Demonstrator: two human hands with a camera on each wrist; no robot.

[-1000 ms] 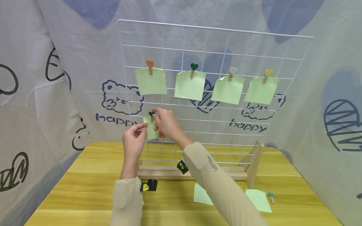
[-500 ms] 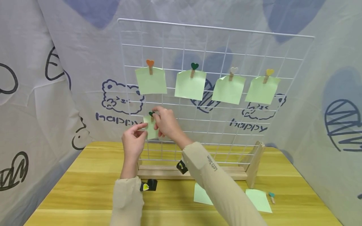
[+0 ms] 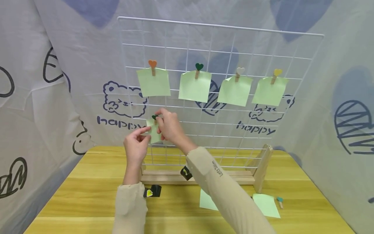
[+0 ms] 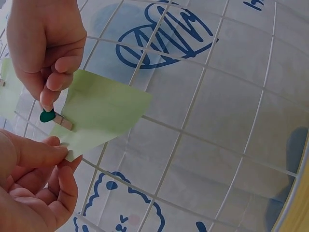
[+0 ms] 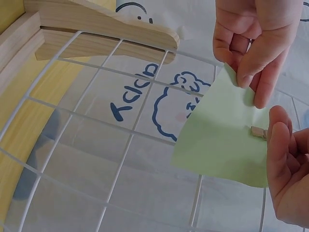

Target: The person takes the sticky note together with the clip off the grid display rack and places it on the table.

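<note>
Low on the left of the white wire grid (image 3: 220, 26), a pale green paper sheet (image 4: 104, 108) lies against the wires. My left hand (image 3: 135, 146) pinches the sheet's left edge between thumb and fingers. At the sheet's top edge sits a small wooden clothespin (image 4: 63, 122) with a dark green heart, and my right hand (image 3: 170, 126) pinches its heart end. In the right wrist view the clothespin's tip shows on the paper, while its heart is hidden behind the right fingers (image 5: 277, 140).
Several green sheets hang in a row above, under clothespins with orange (image 3: 152, 63), green, white and yellow hearts. The grid stands in a wooden base (image 3: 228, 178). Two sheets lie on the table, one partly behind the right sleeve (image 3: 225, 188), beside a teal-heart clothespin (image 3: 280, 202).
Both hands keep their grip on the sheet and the clothespin, nearly still. The head view has shifted slightly, so everything sits a little further left and higher.
</note>
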